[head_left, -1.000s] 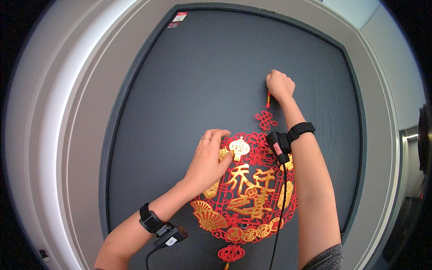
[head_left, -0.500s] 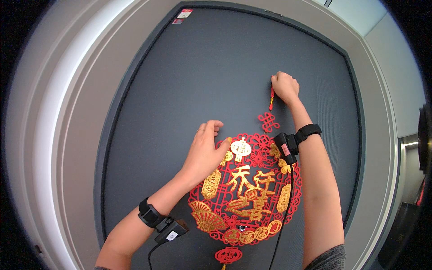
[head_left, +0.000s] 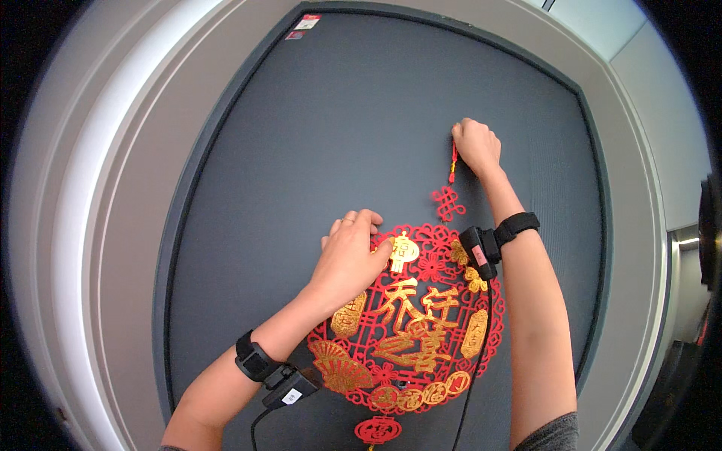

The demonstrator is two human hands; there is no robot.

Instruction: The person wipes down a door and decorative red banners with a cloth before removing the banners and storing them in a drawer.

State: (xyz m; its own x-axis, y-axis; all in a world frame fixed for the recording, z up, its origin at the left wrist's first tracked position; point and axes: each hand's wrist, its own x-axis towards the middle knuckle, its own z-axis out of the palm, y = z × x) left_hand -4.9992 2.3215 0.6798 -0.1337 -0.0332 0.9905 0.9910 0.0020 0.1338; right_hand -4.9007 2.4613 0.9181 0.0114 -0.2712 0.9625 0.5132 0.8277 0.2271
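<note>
A round red-and-gold openwork hanging ornament (head_left: 432,267) lies against a dark grey door panel (head_left: 338,128). My right hand (head_left: 477,146), high up, is closed round the top of its red cord (head_left: 453,159). Below that cord hangs a red looped knot (head_left: 448,203), joined to the ornament's top. My left hand (head_left: 350,255) grips the ornament's upper left edge; its thumb lies on the front beside a gold lantern shape (head_left: 404,249), and its fingers curl at the rim. A small red pendant (head_left: 377,430) dangles underneath, with its tail cut off by the picture's lower edge.
Black devices are strapped to my left wrist (head_left: 256,357) and right wrist (head_left: 517,225), and their cables hang down, one crossing the ornament. Small stickers (head_left: 307,22) mark the panel's top left corner. A light grey frame (head_left: 188,98) surrounds the panel.
My left hand has moved slightly down and right, and its thumb now rests on the ornament. The ornament's lower part has swung a little left. My right hand stays nearly still.
</note>
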